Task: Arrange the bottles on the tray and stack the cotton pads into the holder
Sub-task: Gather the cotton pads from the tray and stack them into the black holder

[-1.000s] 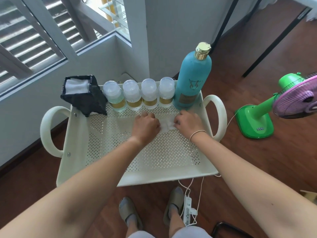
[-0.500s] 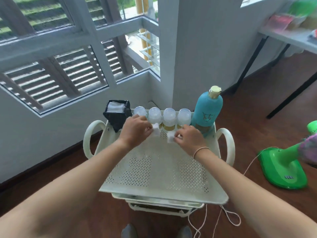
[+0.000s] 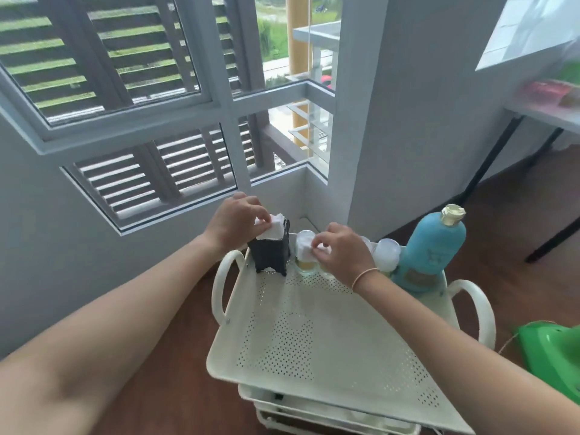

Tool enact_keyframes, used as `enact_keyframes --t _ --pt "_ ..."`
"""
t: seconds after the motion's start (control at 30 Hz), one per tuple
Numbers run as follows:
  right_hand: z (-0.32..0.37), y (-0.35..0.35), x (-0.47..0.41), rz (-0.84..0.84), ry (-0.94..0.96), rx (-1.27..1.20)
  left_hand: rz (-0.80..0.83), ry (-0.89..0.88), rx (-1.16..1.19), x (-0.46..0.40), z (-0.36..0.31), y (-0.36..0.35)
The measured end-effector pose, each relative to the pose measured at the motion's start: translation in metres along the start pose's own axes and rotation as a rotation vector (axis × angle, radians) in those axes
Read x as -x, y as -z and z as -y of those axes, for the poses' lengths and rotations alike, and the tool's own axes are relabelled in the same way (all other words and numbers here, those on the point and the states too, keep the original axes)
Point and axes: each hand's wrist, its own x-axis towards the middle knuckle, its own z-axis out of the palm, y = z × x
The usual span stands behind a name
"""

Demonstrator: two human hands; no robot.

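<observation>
On the tray [image 3: 329, 334] — each hand pinches a cotton pad; left hand [image 3: 233, 222] over the holder [image 3: 271, 255].

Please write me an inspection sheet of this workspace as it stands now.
Surface: white perforated tray, top tier of a cart, mostly bare.
Job's things: black holder at the tray's far left corner, cotton pads showing at its top; small clear-capped bottles in a row along the far edge; tall teal bottle at the far right.
Clutter: nothing seen.
Grippers: left hand pinches a cotton pad over the holder; right hand pinches another pad before the bottles.
Cables: thin cord by the green fan base.
Surroundings: louvred window, wooden floor, side table.
</observation>
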Motion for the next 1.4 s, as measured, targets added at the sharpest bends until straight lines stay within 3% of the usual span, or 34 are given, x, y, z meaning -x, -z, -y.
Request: enact_keyframes --t 0.47,0.8,1.03,1.17,1.4 --pt "0.019 -0.025 -0.015 0.013 -0.229 0.029 0.142 -0.091 0.098 -0.026 0.052 -0.039" --pt "0.029 -0.043 -0.026 -0.020 -0.263 -0.007 0.254 -0.101 0.027 -0.031 0.061 -0.048" --pt "0.044 -0.039 -0.060 -0.049 -0.255 -0.076 0.320 -0.014 0.287 -0.028 0.081 -0.038" --pt "0.059 -0.049 -0.078 0.046 -0.209 -0.006 0.505 -0.006 0.249 -0.022 0.093 -0.041" --pt "0.072 -0.069 -0.098 0.262 -0.196 0.276 0.478 -0.008 0.329 -0.023 0.099 -0.052"
